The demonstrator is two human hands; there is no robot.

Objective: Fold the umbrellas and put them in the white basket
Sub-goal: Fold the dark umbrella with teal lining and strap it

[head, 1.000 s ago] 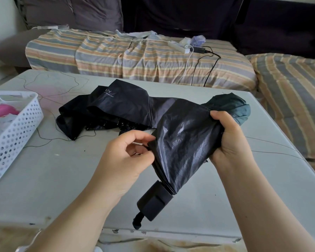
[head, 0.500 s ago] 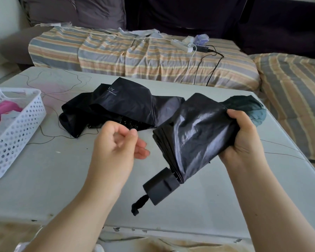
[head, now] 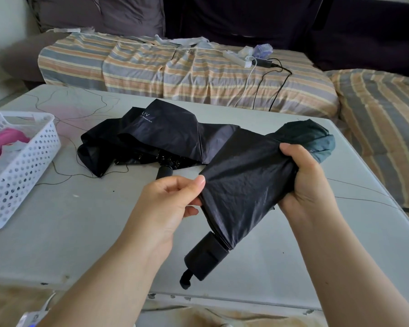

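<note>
I hold a collapsed black umbrella (head: 243,192) slanted over the table, its black handle (head: 206,258) pointing down toward me and its teal outer side showing at the far end. My right hand (head: 305,180) grips the bunched canopy near its top. My left hand (head: 170,204) pinches the loose edge of the canopy fabric between thumb and fingers. A second black umbrella (head: 156,138), printed "UV", lies loosely collapsed on the table behind. The white perforated basket (head: 21,171) stands at the left edge and holds a pink item.
The grey table (head: 80,232) carries thin dark threads near the basket and along the right side. Behind it runs a sofa with a striped cover (head: 175,72), a white power strip (head: 236,59) and cables on it.
My left hand let go of the canopy, drew back open, then came in again and pinched the fabric edge. The umbrella shifted slightly right and the canopy flap spread wider.
</note>
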